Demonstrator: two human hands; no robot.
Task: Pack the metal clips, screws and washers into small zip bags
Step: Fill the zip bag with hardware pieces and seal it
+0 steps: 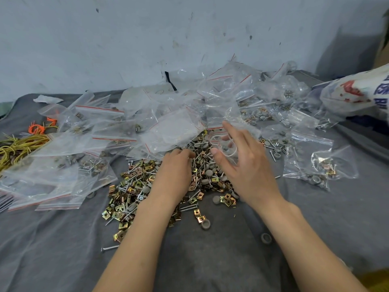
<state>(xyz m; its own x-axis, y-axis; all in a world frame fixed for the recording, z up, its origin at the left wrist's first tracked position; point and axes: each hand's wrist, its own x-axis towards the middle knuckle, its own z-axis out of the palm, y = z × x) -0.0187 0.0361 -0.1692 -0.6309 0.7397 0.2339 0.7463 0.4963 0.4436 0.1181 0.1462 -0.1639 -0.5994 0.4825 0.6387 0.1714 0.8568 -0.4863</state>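
- Digging into the pile of clips, screws and washers (134, 186) mid-table, the left hand (174, 167) curls its fingers; I cannot tell what it pinches.
- The right hand (244, 165), fingers spread, reaches a zip bag (221, 114); a slippery bag could spill parts.

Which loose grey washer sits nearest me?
The grey washer lying alone on the cloth beside the right forearm; the rest sit in or by the pile.
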